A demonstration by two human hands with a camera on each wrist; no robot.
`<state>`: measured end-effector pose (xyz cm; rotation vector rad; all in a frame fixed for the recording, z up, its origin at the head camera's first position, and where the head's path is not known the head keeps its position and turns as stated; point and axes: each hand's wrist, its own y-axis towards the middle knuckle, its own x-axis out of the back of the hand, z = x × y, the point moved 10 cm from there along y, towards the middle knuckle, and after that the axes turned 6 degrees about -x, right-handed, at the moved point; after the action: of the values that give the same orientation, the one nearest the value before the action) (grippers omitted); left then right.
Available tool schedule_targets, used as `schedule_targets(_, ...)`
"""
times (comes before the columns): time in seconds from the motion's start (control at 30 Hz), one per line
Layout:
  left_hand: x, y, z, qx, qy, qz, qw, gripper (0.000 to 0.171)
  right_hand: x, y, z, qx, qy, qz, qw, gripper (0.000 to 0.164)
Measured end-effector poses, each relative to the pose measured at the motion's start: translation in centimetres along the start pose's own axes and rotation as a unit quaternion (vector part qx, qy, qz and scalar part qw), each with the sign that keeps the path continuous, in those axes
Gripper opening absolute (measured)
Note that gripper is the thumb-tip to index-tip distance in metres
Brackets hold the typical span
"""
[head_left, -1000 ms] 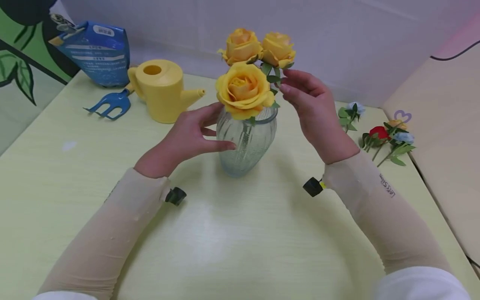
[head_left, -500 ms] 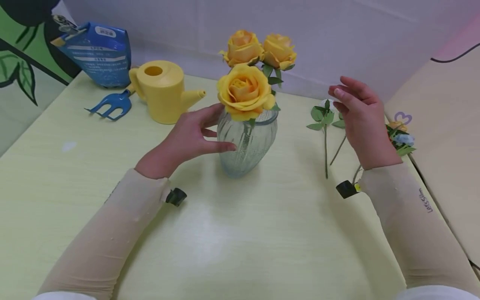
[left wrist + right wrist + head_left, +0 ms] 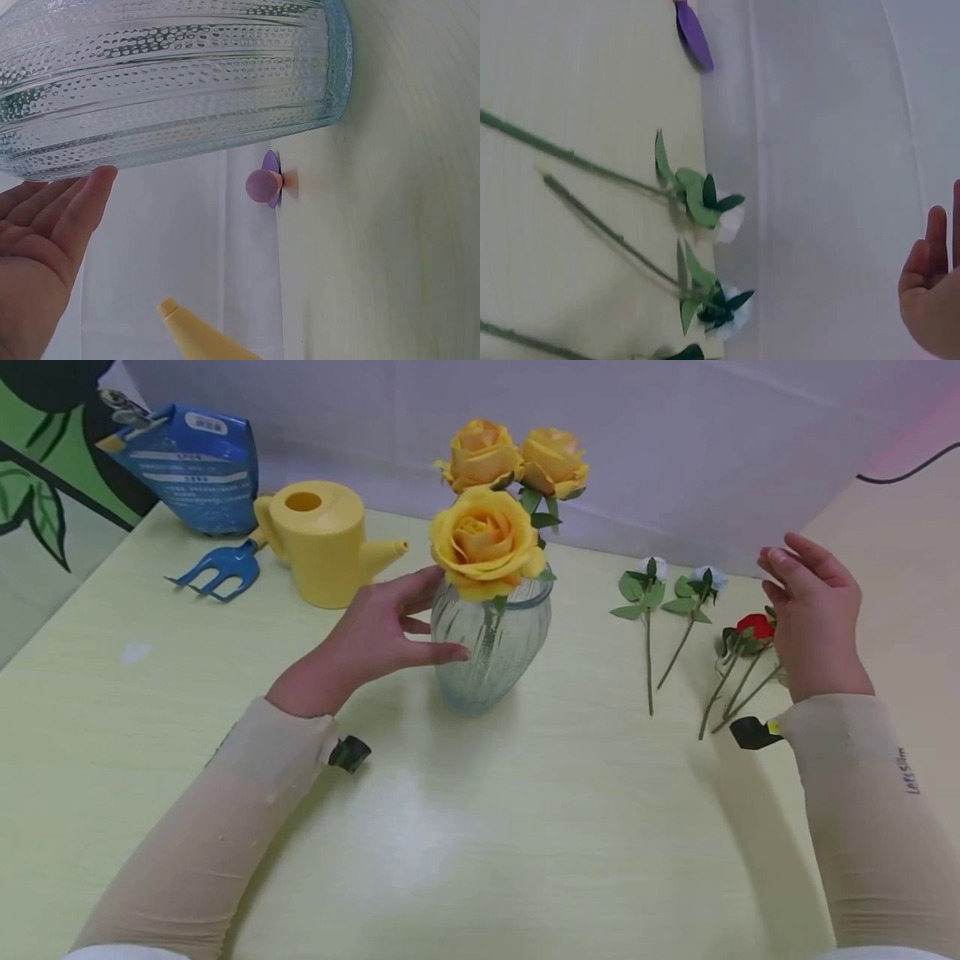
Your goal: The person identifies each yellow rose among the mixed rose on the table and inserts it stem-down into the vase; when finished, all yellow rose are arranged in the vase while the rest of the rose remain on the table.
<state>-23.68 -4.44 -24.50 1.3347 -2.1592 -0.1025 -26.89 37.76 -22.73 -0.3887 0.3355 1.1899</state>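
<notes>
A ribbed clear glass vase stands on the table with several yellow roses in it. My left hand holds the vase at its left side, thumb across the front and the other fingers behind; in the left wrist view, fingertips meet the textured glass. My right hand is raised at the right with loosely bent fingers and nothing in them. It overlaps part of a group of stemmed flowers, among them a red rose. To their left lie a white rose and a light blue rose.
A yellow watering can stands left of the vase, its spout towards it. Beside it are a blue hand fork and a clipped blue bag. Behind the vase is a purple blade. A pale cloth hangs along the back.
My right hand has left the yellow roses and travelled right to over the loose flowers, uncovering the white and light blue roses. The left hand and the vase have stayed put.
</notes>
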Motion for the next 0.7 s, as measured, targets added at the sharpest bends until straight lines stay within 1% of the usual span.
schedule_targets(0.1, 0.0, 0.1, 0.0, -0.002, -0.001, 0.0, 1.0, 0.086, 2.7, 0.8, 0.4, -0.005, 0.001, -0.028, 1.0, 0.04)
schedule_targets(0.2, 0.0, 0.1, 0.0, 0.0, -0.002, 0.001, 1.0, 0.086, 5.3, 1.5, 0.5, -0.014, 0.006, -0.053, 0.998, 0.037)
schedule_targets(0.3, 0.0, 0.1, -0.1, 0.002, 0.002, 0.003, 1.0, 0.086, 7.8, 2.0, 0.0, -0.037, -0.001, -0.079, 0.996, 0.032)
schedule_targets(0.43, 0.0, 0.1, -0.1, 0.003, 0.008, 0.004, 1.0, 0.085, 10.9, 2.2, -1.0, -0.075, -0.026, -0.113, 0.99, 0.029)
schedule_targets(0.57, -0.1, 0.1, 0.0, 0.006, 0.005, 0.005, 1.0, 0.086, 13.2, 2.1, -1.8, -0.106, -0.052, -0.135, 0.984, 0.024)
schedule_targets(0.63, -0.1, 0.1, 0.0, 0.007, 0.002, 0.005, 1.0, 0.086, 14.0, 2.1, -2.3, -0.128, -0.069, -0.135, 0.98, 0.018)
schedule_targets(0.7, -0.1, 0.0, 0.1, 0.008, 0.002, 0.004, 1.0, 0.086, 14.6, 2.1, -3.0, -0.151, -0.086, -0.126, 0.977, 0.011)
